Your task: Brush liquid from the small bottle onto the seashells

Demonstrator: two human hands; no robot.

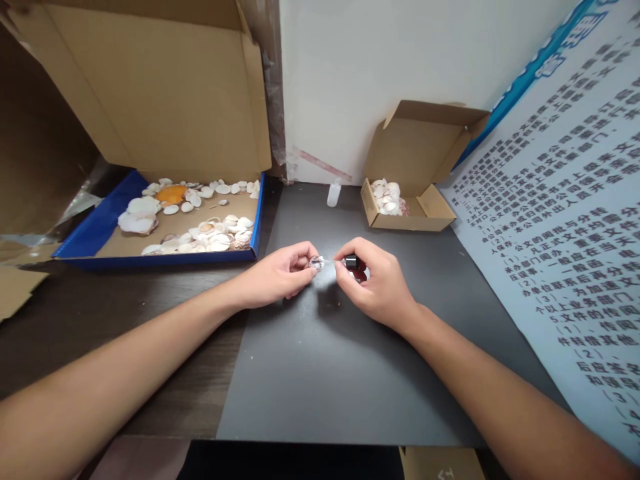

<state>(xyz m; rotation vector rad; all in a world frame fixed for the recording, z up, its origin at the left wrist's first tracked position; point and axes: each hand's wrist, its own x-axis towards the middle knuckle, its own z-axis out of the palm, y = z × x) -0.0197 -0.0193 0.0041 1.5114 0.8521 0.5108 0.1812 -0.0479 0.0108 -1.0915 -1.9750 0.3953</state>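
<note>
My left hand (280,275) is closed, with thumb and fingertips pinching a small, shiny, whitish object (317,263) whose kind I cannot make out. Across from it, my right hand (377,283) curls round a small item with a black cylindrical cap (353,261); a dark red part shows beneath the cap. A thin, pale, see-through strip or tip (329,261) bridges the short gap between the two hands. Both hands hover just above the grey mat (300,373), casting a shadow on it. My right fingers partly hide what they hold.
To the left, an opened blue cardboard box (258,227) contains several white shells and an orange one (171,194). At the back right stands a smaller open cardboard box (430,217) with white shells (387,195). A small translucent white bottle (333,195) stands near the wall. A printed sheet (560,220) borders the right side.
</note>
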